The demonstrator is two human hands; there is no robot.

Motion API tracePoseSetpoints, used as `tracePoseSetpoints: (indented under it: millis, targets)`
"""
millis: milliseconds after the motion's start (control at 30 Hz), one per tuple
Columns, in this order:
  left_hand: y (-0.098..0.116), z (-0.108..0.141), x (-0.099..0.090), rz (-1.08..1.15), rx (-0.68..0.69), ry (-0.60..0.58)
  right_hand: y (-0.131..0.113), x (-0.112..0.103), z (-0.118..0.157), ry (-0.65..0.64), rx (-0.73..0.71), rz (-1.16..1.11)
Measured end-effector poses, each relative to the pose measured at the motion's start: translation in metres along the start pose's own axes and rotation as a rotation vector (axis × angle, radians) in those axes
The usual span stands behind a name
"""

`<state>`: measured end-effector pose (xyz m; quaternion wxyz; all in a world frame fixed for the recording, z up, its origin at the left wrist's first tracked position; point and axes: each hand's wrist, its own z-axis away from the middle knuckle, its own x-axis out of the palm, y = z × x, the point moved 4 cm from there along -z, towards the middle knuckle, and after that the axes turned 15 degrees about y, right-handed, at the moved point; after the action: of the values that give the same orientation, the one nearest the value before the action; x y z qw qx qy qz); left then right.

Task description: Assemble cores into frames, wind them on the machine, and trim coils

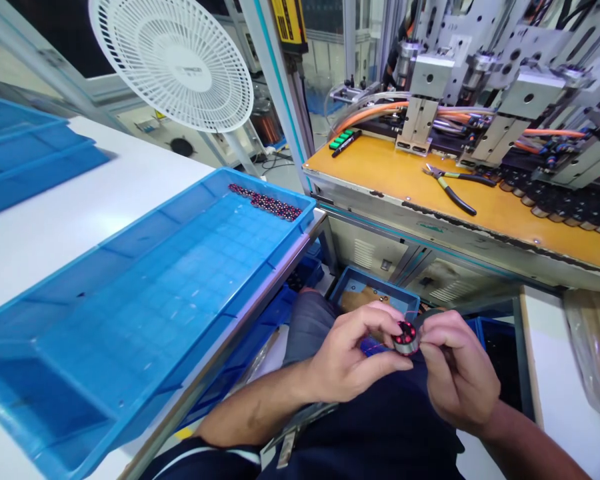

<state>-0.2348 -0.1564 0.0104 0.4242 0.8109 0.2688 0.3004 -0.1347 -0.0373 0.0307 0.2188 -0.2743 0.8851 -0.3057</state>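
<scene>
Over my lap, my left hand (357, 347) grips a small motor stator (406, 339) between thumb and fingers. The stator is a silvery ring with red wire windings inside, its open face tilted upward. My right hand (455, 363) is closed in a pinch right at the stator's right edge. What lies between those fingertips is hidden, though thin red wire ends stick out around the stator. Left of my hands, a large blue tray (180, 267) holds many similar red-wound stators (267, 202) packed at its far end.
A yellow-topped machine bench (370, 160) stands ahead with pneumatic fixtures, cutting pliers (450, 183), a black marker (347, 143) and a row of dark cylindrical parts (560, 200). A smaller blue bin (375, 287) sits below it. A white fan (175, 63) rises behind the tray.
</scene>
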Motion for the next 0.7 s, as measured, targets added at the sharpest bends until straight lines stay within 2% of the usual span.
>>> tracePoseSetpoints:
  millis: [67, 167, 300, 400, 600, 700]
  targets:
    - [0.005, -0.002, 0.000, -0.102, 0.161, 0.003, 0.006, 0.003, 0.008, 0.024, 0.101, -0.085]
    - [0.008, -0.002, -0.001, -0.175, 0.267, 0.014, 0.015, 0.007, 0.020, 0.035, 0.248, -0.176]
    - [0.006, -0.001, -0.002, -0.212, 0.252, 0.045, 0.024, 0.012, 0.030, 0.029, 0.493, -0.318]
    - [0.004, -0.001, -0.003, -0.208, 0.230, 0.059, 0.028, 0.015, 0.035, 0.029, 0.602, -0.393]
    - [0.000, 0.002, -0.004, -0.141, 0.146, 0.056, 0.029, 0.018, 0.035, 0.035, 0.598, -0.392]
    - [-0.002, 0.006, -0.005, -0.003, 0.031, 0.044, 0.028, 0.013, 0.027, 0.042, 0.459, -0.273]
